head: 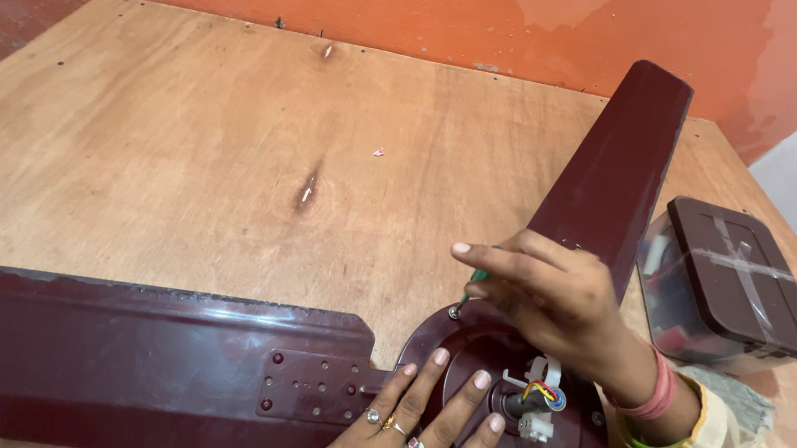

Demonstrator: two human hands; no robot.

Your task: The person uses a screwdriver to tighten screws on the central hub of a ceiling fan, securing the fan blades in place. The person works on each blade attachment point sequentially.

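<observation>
Right hand point(558, 298) fingers pinching green-handled screwdriver point(471, 285) at 11 o'clock on glossy maroon fan hub point(465, 338); left hand point(421, 420) fingers lying splayed flat, pressing hub, plywood worktop point(187, 141) underneath.

Bare plywood tabletop point(187, 141) with a dark knot, against a patchy orange-red wall point(387, 5).

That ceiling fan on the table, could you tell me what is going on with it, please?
A person has a maroon ceiling fan lying on a wooden table. The right hand holds a green-handled screwdriver with its tip on a screw at the rim of the motor housing. The left hand lies flat on the housing, next to the exposed wires. Two blades are attached. A plastic box with a dark lid stands to the right.
</observation>
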